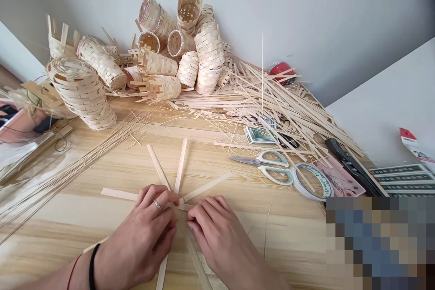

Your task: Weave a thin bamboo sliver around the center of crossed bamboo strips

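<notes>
Flat pale wood strips cross in a star shape on the table, their centre between my hands. My left hand, with a ring on one finger, is closed over the left side of the crossing, its fingertips pressed on the strips. My right hand has curled fingers, thumb and fingertips together at the strip end just right of the centre. A thin strand seems to curve around the crossing; its ends are hidden by my fingers.
Woven baskets are piled against the wall. Loose strips spread at the back right. Scissors, a tape roll, a green card box and a black-handled tool lie to the right. Thin canes stretch across the left.
</notes>
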A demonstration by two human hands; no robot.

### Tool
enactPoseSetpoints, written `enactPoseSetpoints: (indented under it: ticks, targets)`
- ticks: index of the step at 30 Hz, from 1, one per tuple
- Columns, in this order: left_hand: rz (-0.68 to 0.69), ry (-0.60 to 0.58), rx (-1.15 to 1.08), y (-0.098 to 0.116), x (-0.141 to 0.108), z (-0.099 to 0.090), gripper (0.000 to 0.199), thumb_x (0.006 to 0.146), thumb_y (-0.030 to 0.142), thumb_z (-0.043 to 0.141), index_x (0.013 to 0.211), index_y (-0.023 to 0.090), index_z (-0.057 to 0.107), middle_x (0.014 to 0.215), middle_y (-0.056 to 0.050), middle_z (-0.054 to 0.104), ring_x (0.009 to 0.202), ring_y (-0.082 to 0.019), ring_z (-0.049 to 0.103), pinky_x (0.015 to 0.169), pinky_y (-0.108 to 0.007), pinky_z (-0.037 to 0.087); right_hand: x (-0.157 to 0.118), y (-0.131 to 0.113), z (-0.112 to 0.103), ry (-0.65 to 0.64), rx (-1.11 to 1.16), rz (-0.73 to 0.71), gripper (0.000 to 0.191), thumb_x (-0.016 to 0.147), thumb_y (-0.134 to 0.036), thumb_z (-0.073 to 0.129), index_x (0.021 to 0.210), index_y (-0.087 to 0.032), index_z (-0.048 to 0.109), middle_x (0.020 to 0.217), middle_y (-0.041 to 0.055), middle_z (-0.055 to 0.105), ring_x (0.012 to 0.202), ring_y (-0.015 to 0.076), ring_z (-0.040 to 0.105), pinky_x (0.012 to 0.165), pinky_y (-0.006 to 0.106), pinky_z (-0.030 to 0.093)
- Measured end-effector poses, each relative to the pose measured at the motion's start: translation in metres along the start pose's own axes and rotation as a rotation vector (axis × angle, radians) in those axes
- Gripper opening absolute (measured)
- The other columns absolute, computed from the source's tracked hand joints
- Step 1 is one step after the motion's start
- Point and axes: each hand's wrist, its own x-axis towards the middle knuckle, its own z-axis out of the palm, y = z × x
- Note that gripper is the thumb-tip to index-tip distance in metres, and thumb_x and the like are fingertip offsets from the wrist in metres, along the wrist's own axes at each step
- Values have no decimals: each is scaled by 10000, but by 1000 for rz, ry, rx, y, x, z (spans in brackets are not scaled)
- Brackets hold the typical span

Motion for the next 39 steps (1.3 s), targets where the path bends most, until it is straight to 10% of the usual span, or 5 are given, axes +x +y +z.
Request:
enactPoseSetpoints:
  ticks: [16, 39]
  targets:
    - [87, 32, 362, 4, 4, 12, 281, 987, 36, 388, 816, 199, 540, 761, -40, 611, 688, -230, 543, 713, -396, 410, 0, 0, 2, 6, -127, -23, 196, 977, -57, 524, 847, -203, 539, 806, 18, 632, 744, 210, 567, 747, 358, 369]
    - [260, 171, 331, -19, -1, 20, 255, 1047, 187, 394, 925, 234, 614, 851, -9, 722, 795, -222, 669, 897, -378, 450, 3, -3, -6, -141, -193, -8, 88, 997, -167, 595, 920, -180, 556, 874, 16, 670, 848, 201, 589, 811, 375, 375]
